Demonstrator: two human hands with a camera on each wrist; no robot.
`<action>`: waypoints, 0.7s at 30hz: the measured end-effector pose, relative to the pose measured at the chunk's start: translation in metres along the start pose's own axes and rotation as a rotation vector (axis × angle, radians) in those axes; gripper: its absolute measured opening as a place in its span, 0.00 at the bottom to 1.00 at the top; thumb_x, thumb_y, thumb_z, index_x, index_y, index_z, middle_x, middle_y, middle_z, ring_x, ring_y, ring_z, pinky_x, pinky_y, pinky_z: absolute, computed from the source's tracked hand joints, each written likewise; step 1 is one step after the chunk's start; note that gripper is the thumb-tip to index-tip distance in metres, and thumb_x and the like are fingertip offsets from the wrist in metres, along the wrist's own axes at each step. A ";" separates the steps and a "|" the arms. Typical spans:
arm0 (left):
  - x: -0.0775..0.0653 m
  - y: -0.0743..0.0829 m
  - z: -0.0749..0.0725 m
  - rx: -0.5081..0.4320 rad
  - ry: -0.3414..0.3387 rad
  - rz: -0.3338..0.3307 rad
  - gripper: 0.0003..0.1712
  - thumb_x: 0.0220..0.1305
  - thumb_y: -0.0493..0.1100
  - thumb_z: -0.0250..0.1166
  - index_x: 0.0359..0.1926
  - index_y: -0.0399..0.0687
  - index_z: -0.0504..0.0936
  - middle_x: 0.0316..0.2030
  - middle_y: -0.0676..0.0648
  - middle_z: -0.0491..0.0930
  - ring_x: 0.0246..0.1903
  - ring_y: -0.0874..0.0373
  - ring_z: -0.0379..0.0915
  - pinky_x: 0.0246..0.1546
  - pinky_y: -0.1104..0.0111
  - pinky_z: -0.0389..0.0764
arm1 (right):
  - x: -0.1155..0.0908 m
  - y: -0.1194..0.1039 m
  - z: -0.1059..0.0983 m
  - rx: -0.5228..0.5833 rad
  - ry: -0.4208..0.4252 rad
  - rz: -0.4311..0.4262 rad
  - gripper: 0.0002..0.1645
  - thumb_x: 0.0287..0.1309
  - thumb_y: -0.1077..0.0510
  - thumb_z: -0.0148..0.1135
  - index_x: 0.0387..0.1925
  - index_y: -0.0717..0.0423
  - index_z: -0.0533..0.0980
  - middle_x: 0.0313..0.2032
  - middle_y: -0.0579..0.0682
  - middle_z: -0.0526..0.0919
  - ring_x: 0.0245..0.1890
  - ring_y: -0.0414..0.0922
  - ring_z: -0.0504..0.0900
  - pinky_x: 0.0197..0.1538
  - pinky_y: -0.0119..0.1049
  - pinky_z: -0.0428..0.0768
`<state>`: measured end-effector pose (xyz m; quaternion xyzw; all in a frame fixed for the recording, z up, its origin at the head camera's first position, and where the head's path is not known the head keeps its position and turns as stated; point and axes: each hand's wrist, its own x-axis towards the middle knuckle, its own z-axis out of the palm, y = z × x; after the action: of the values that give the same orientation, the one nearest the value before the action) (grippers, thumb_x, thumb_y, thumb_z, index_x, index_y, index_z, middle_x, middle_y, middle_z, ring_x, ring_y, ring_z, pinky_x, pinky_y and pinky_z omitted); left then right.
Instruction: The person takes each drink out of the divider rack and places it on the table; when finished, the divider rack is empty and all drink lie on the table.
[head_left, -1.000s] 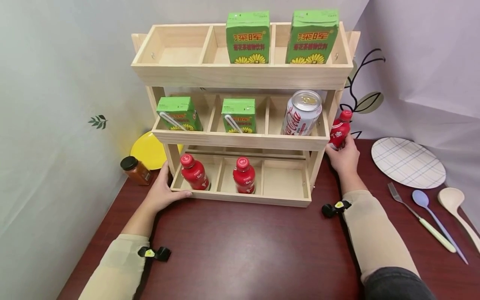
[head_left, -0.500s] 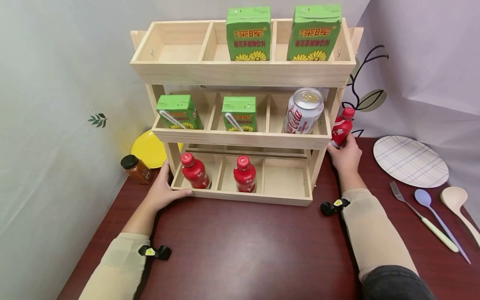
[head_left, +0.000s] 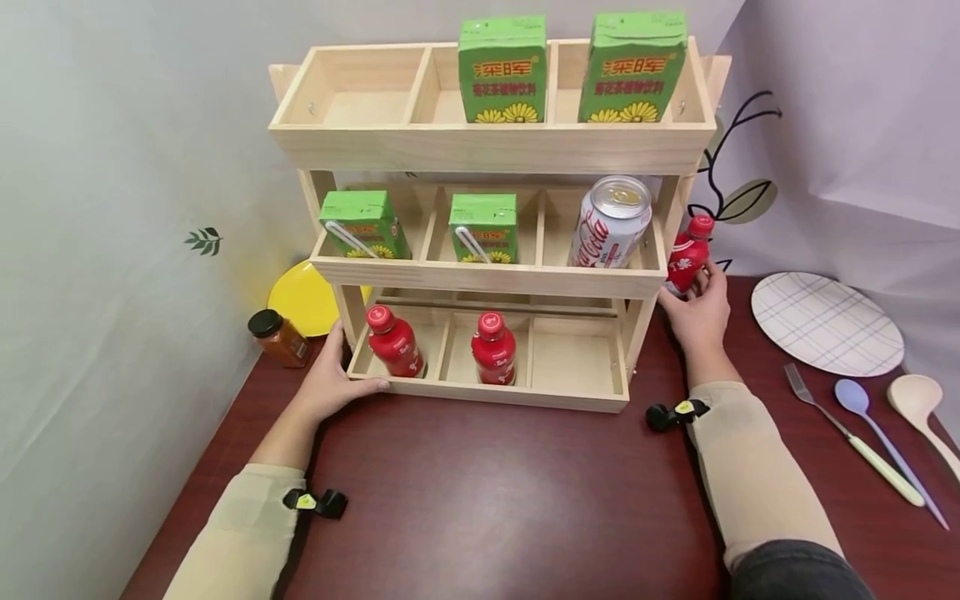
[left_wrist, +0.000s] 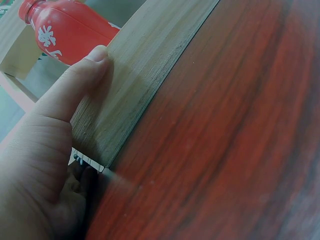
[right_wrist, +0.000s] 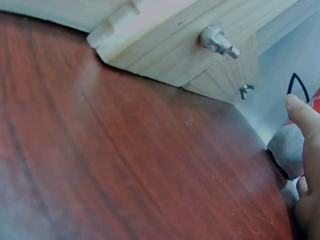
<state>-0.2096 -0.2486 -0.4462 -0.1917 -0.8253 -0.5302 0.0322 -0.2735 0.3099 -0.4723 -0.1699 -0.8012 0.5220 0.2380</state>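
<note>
At the lower left corner of a three-tier wooden rack [head_left: 491, 150], my left hand [head_left: 330, 383] grips the bottom tray, thumb along its front board and fingers round the side. A red bottle [left_wrist: 75, 30] stands in the tray just behind that thumb [left_wrist: 82, 75]. To the right of the rack, my right hand [head_left: 699, 317] holds another red bottle [head_left: 687, 254], partly hidden behind the rack's side. In the right wrist view this bottle's pale lower end [right_wrist: 290, 150] shows beside the thumb [right_wrist: 302, 112].
Green drink cartons [head_left: 502, 75] and a cola can [head_left: 611, 223] fill parts of the upper tiers. A yellow plate [head_left: 303, 296] and spice jar [head_left: 279, 337] lie left. On the right are a checked plate [head_left: 825, 323], fork [head_left: 885, 471], blue spoon [head_left: 852, 396] and ladle [head_left: 915, 400].
The right hand's fingers show more separately along the bottle's right side. The left hand keeps its place at the rack's corner. The head view has shifted slightly.
</note>
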 end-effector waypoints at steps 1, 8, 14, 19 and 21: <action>0.000 0.000 0.000 0.000 0.000 0.001 0.65 0.37 0.34 0.82 0.73 0.49 0.51 0.65 0.48 0.63 0.61 0.55 0.64 0.57 0.60 0.69 | -0.001 0.000 0.000 0.001 -0.001 -0.003 0.57 0.45 0.41 0.73 0.72 0.43 0.53 0.68 0.49 0.65 0.64 0.40 0.68 0.63 0.35 0.66; 0.001 0.001 0.000 0.003 0.002 0.006 0.65 0.37 0.34 0.82 0.73 0.49 0.52 0.65 0.48 0.63 0.61 0.55 0.63 0.57 0.60 0.69 | -0.008 0.001 0.001 -0.036 -0.018 -0.039 0.59 0.46 0.38 0.72 0.73 0.47 0.51 0.69 0.52 0.63 0.66 0.43 0.66 0.65 0.35 0.64; 0.000 0.001 -0.001 0.001 0.006 0.007 0.65 0.37 0.34 0.82 0.74 0.48 0.52 0.65 0.48 0.63 0.61 0.54 0.63 0.57 0.62 0.69 | -0.016 -0.002 0.002 -0.080 -0.028 -0.106 0.59 0.48 0.38 0.69 0.74 0.53 0.51 0.68 0.55 0.63 0.67 0.45 0.63 0.65 0.41 0.64; 0.000 0.000 0.000 -0.001 0.003 0.005 0.65 0.37 0.34 0.82 0.74 0.50 0.51 0.65 0.48 0.63 0.61 0.53 0.63 0.57 0.64 0.69 | -0.025 -0.002 0.001 -0.121 -0.039 -0.165 0.60 0.48 0.39 0.70 0.74 0.58 0.50 0.67 0.60 0.61 0.67 0.48 0.62 0.64 0.47 0.65; 0.000 -0.002 0.000 -0.006 0.002 0.006 0.65 0.37 0.34 0.82 0.74 0.50 0.51 0.65 0.48 0.63 0.62 0.53 0.63 0.57 0.65 0.68 | -0.028 -0.002 0.000 -0.129 -0.049 -0.172 0.61 0.49 0.39 0.70 0.74 0.58 0.49 0.68 0.60 0.59 0.67 0.48 0.61 0.64 0.47 0.65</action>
<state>-0.2101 -0.2492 -0.4476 -0.1938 -0.8231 -0.5327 0.0341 -0.2505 0.2950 -0.4760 -0.1029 -0.8502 0.4512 0.2509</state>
